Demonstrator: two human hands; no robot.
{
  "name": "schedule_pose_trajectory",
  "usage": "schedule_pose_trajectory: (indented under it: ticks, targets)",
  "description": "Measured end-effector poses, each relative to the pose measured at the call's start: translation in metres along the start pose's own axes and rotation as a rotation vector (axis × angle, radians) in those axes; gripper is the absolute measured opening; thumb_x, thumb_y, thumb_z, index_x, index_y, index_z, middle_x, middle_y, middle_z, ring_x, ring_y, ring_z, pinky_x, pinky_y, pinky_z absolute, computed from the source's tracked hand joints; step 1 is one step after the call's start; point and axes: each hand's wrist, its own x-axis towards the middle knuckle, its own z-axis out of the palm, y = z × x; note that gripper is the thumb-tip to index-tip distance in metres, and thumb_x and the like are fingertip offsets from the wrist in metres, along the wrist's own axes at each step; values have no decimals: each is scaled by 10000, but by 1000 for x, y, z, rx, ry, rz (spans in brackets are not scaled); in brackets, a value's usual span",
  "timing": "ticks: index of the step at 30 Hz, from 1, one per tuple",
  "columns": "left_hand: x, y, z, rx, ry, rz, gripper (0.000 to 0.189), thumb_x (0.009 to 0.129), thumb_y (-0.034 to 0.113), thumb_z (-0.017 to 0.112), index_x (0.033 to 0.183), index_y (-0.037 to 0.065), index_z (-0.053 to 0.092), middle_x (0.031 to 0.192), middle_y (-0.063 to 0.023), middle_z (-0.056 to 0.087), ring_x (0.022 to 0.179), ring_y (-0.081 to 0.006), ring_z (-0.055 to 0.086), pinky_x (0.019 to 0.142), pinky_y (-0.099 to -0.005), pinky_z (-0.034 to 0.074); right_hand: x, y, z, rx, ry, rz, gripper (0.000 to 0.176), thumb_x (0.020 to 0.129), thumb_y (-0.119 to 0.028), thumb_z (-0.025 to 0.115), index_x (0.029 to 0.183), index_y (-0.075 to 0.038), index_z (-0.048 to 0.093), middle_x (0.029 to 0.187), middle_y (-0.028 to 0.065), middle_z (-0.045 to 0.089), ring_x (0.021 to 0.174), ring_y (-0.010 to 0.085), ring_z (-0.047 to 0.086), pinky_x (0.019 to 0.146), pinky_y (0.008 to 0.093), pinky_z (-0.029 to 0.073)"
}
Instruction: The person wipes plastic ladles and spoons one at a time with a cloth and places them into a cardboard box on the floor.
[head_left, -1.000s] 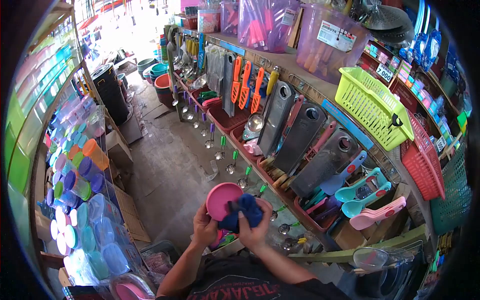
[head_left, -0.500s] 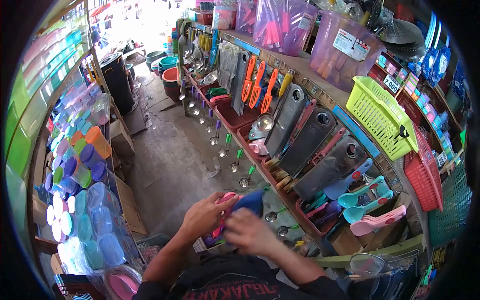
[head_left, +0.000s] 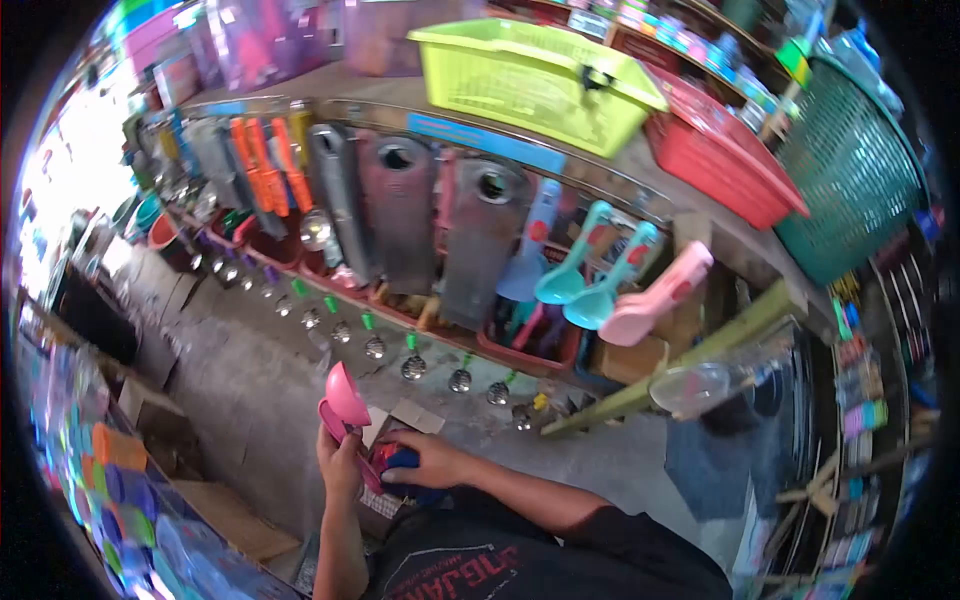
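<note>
Near six o'clock, the person's black shirt (head_left: 610, 560) bears red lettering (head_left: 460, 574), with only "GJA" legible. The white sign (head_left: 590, 25) toward one o'clock and the blue strip (head_left: 485, 142) at twelve are too blurred to read.

Blue cloth (head_left: 402, 458) partly hidden under the right hand (head_left: 435, 460), purple tubs (head_left: 392, 42) cut off by the top edge; stacked containers (head_left: 130, 492) at lower left smeared by blur, white price card (head_left: 588, 24) too blurred to read

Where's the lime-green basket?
The lime-green basket is near the top centre of the head view, on the shelf, just left of the red basket.
</note>
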Motion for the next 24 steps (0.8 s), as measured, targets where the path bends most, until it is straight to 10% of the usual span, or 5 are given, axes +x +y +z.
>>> schedule_pose_trajectory:
  ticks: [8, 14, 16, 20, 24]
  targets:
    - [12, -42, 81, 355, -144, -24, 468, 741, -27, 550, 1183, -2, 399, 1111, -121, 509, 994, -191, 518, 814, -290, 432, -32, 44, -9, -57, 237, 13, 380, 691, -245, 736, 986, -41, 610, 995, 131, 601, 984, 285, 566, 863, 355, 426]
    - [27, -74, 125, 237, -603, -369, 724, 769, 33, 506, 1401, 17, 152, 1306, -137, 373, 1190, -188, 372, 934, -291, 348, -72, 65, -53, 208, 351, 154, 233, 730, -124, 705, 932, -27, 640, 942, 100, 622, 902, 202, 585, 815, 317, 444]
    - [30, -78, 147, -226, -658, -609, 752, 775, 109, 547, 1401, 11, 141, 1358, -141, 331, 1233, -204, 341, 970, -293, 316, -79, 82, -70, 313, 478, 297, 188, 757, -104, 680, 922, -21, 644, 903, 75, 637, 858, 149, 579, 781, 297, 447]
    - [39, -93, 179, 97, -839, -586, 802, 767, 173, 596, 1403, 21, 132, 1408, -176, 264, 1288, -256, 284, 1017, -322, 274, -72, 99, -139, 139, 595, 354, 258, 795, -225, 649, 945, -15, 649, 872, 49, 652, 810, 111, 575, 762, 283, 448]
    - [55, -122, 206, 458, -772, -79, 890, 745, 258, 658, 1413, 56, 106, 1357, -219, 305, 1251, -319, 325, 1030, -366, 265, -41, 147, -208, 76, 445, 379, 289, 801, -264, 636, 963, -25, 640, 914, 47, 634, 871, 123, 560, 808, 290, 424]
